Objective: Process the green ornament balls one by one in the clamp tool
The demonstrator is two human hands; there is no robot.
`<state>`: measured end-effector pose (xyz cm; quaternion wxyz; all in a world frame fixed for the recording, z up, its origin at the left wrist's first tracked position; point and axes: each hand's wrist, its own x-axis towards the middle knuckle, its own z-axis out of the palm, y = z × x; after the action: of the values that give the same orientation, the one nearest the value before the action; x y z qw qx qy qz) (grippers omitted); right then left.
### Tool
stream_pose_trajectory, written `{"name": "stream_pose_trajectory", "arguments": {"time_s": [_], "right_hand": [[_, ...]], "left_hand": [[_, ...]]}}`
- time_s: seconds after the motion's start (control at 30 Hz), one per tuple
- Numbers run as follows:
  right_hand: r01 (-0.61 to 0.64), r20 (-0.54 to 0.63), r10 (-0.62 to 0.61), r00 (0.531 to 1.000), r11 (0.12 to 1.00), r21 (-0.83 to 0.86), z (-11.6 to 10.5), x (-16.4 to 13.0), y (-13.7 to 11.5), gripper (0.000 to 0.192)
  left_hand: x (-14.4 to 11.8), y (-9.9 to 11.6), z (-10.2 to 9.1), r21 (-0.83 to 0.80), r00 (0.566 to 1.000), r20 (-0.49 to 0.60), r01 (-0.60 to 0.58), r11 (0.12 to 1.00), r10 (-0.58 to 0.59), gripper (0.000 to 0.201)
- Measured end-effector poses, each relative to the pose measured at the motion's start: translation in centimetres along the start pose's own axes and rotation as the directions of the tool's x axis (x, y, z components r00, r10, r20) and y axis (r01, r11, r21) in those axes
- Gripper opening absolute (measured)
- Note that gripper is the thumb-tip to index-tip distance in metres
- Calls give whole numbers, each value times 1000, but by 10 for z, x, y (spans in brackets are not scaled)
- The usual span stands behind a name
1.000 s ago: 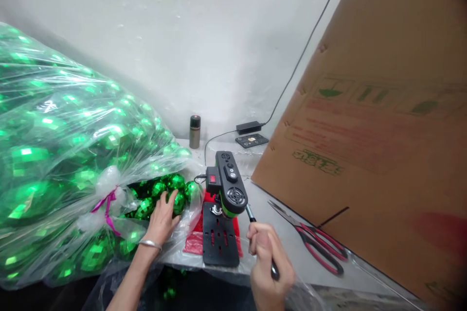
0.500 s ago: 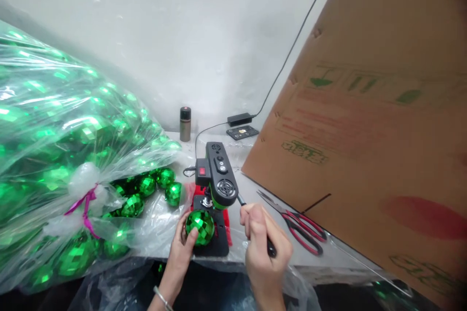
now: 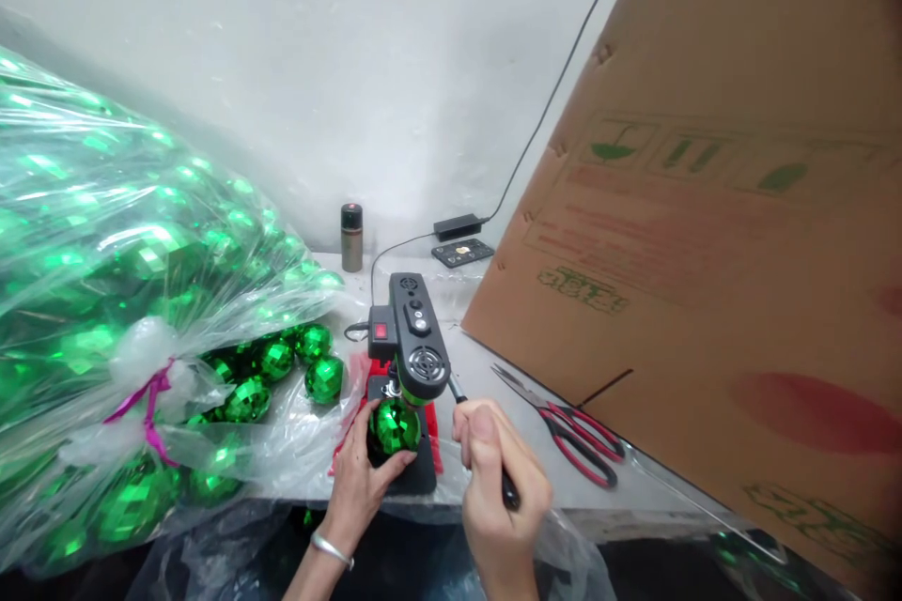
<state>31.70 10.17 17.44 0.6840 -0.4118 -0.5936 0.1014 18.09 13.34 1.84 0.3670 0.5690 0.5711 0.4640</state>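
Observation:
A shiny green faceted ball ornament (image 3: 395,427) is gripped by my left hand (image 3: 363,474), thumb on its near side and fingers at its left. The ball sits over the black base plate (image 3: 415,479), just below the head of a small black bench machine (image 3: 421,338) with a red switch. My right hand (image 3: 502,488) is closed around the black-handled metal lever (image 3: 457,388) at the machine's right side. What the ball touches under the head is hidden.
Scissors (image 3: 564,423) with red and black handles lie right of the machine, beside a large cardboard box (image 3: 676,254). At left, a tied clear bag (image 3: 141,235) bulges with green balls; several loose balls (image 3: 324,379) lie near it. A spray can (image 3: 351,239) and phone (image 3: 462,252) stand behind.
My left hand has moved the ball further in under the machine head, and its thumb has shifted to the ball's lower right. The right hand keeps its grip on the lever.

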Motion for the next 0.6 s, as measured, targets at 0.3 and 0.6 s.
{"name": "stream_pose_trajectory", "arguments": {"time_s": [0.3, 0.6], "right_hand": [[-8, -3, 8, 1000, 1000, 13, 0, 1, -1, 34], [-9, 5, 9, 1000, 999, -40, 0, 10, -7, 38]], "left_hand": [[-5, -1, -12, -89, 997, 28, 71, 994, -69, 73], [7, -4, -9, -251, 980, -25, 186, 950, -199, 85]]}}
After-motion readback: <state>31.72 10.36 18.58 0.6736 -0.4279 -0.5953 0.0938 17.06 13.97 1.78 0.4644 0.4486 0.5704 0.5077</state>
